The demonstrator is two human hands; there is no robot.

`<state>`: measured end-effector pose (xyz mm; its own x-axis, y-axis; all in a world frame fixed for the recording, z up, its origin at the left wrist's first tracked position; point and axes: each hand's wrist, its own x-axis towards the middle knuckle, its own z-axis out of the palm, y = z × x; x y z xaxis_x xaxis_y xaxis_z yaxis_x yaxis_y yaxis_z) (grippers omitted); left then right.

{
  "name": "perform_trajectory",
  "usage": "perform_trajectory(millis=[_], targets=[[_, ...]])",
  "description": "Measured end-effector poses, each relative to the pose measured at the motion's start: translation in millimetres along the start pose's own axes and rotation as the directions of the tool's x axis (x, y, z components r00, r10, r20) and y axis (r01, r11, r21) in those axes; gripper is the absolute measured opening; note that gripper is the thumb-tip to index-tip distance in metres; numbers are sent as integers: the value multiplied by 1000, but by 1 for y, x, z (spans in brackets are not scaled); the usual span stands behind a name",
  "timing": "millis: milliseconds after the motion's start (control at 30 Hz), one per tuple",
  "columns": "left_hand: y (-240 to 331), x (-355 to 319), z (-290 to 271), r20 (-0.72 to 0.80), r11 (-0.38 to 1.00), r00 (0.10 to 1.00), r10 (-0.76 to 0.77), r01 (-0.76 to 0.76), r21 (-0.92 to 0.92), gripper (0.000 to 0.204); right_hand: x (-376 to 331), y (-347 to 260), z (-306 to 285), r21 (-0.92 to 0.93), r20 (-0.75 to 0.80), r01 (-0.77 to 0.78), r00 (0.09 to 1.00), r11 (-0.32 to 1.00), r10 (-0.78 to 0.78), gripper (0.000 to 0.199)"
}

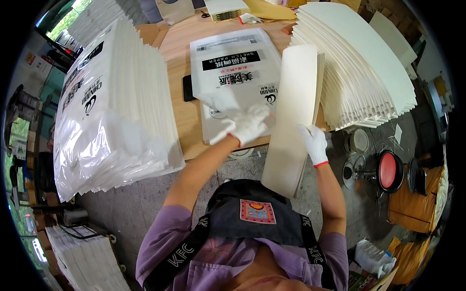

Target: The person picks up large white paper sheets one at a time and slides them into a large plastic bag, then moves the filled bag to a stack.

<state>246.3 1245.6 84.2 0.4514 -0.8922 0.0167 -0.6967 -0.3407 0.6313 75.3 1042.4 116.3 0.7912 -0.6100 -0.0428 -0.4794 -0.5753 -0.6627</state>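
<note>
My right hand (315, 144), in a white knitted glove with a red cuff, is closed on the right edge of a sheaf of white paper (291, 111). The sheaf stands steeply on end at the table's front edge and bows lengthwise. My left hand (246, 127), gloved the same way and blurred by motion, is over the near end of a stack of printed clear plastic bags (233, 43). Its thumb and fingers look spread. Beside it the top bag's film is rucked and partly lifted. Whether the fingertips touch the film, I cannot tell.
Filled, glossy paper packs (111, 121) are piled high on the left of the wooden table (174, 43). Fanned white paper stacks (359, 72) stand at the right. A dark flat object (188, 88) shows under the bags. A red-seated stool (387, 169) is on the floor to the right.
</note>
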Motion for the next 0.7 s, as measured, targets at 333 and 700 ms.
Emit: perform_trajectory(millis=[333, 700], targets=[[11, -14, -27, 342, 545, 779, -526, 0, 838, 45, -56, -11, -56, -4, -16, 291, 957, 957, -291, 29], [-62, -38, -4, -123, 856, 958, -257, 285, 430, 19, -96, 10, -67, -117, 95, 201, 977, 973, -190, 31]])
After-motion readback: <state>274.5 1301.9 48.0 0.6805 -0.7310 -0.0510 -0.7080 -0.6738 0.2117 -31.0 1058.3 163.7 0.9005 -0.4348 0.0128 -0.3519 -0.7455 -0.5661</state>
